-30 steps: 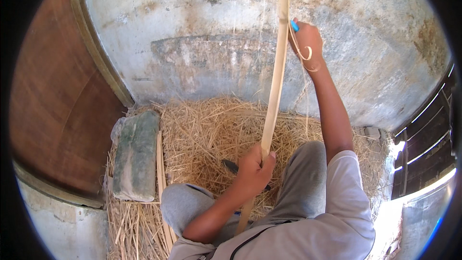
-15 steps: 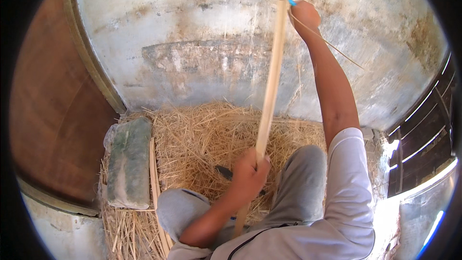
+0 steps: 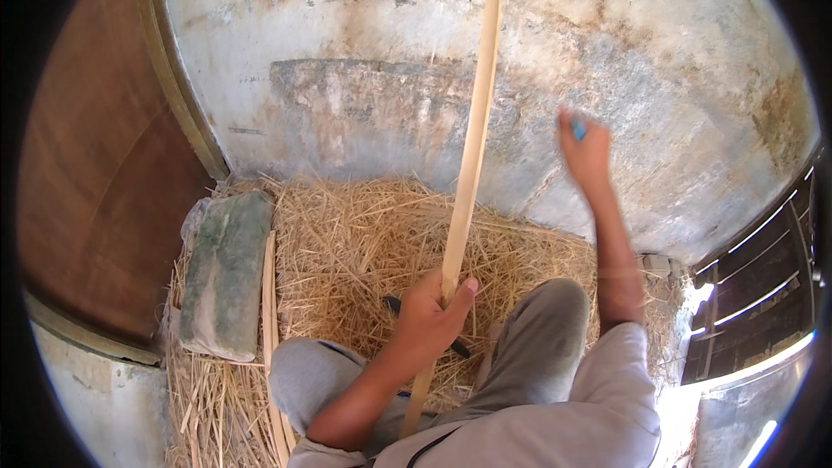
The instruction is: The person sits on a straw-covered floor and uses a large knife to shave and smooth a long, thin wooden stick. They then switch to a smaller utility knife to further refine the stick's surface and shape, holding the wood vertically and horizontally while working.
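Note:
A long pale bamboo strip (image 3: 472,134) rises at a slant from my lap, its far end up in front of the wall. My left hand (image 3: 431,316) is wrapped round its lower part, thumb on the right side. Away to the right, my right hand (image 3: 586,152) is raised and closed, apart from the strip and slightly blurred. From its fist shows a small blue object (image 3: 578,128); the rest of it is hidden by the fingers.
Cut straw-like shavings (image 3: 338,243) cover the floor between my knees and the stained wall (image 3: 364,104). A greenish block in plastic (image 3: 227,277) lies left, beside long thin strips (image 3: 270,312). A dark flat object (image 3: 460,349) lies partly under my left forearm. Dark slats (image 3: 754,277) stand right.
My right hand has come down and right, away from the strip's top end. The thin sliver that hung by it no longer shows. My left hand keeps its hold, slightly lower and left.

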`<state>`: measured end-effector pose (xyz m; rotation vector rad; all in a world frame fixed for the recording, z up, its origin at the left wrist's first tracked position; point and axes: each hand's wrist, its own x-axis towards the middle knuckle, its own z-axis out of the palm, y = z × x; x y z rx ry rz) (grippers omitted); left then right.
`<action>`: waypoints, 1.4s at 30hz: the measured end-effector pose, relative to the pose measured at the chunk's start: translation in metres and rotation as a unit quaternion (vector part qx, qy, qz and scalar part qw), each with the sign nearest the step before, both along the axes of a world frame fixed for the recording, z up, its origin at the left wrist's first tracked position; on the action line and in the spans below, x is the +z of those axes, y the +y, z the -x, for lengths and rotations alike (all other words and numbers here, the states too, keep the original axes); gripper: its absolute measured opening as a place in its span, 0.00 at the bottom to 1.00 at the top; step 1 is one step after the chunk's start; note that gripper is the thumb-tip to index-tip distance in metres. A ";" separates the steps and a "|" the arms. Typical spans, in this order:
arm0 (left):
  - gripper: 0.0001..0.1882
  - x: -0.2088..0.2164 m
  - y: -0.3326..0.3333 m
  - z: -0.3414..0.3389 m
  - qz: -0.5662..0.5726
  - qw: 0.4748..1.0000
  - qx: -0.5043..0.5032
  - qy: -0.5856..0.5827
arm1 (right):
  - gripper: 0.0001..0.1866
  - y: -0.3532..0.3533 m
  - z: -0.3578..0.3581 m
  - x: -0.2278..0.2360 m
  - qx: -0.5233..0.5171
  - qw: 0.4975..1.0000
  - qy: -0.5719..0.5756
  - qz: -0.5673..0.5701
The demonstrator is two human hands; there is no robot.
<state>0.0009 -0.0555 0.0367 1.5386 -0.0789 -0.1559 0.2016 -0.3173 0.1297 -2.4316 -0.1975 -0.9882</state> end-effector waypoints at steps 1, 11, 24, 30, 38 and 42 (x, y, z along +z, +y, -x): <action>0.12 -0.003 -0.003 -0.001 0.001 1.000 0.000 -0.006 | 0.25 0.031 0.032 -0.018 0.038 0.997 0.067 -0.020; 0.11 -0.007 -0.026 -0.002 -0.054 0.997 0.013 -0.044 | 0.23 0.078 0.067 -0.051 0.051 0.984 -0.064 0.160; 0.13 0.003 -0.030 0.007 -0.056 0.998 0.003 -0.023 | 0.26 0.060 0.038 0.006 -0.022 0.972 -0.017 0.232; 0.13 -0.001 -0.032 0.006 -0.069 0.996 0.010 -0.054 | 0.25 0.052 0.045 0.002 0.029 0.964 -0.044 0.259; 0.12 0.003 -0.025 0.003 -0.091 0.991 0.056 -0.085 | 0.27 0.080 0.024 0.007 -0.021 0.959 -0.095 0.264; 0.11 0.003 -0.025 0.002 -0.103 0.990 0.059 -0.079 | 0.26 0.078 0.014 0.023 -0.084 0.968 -0.001 0.237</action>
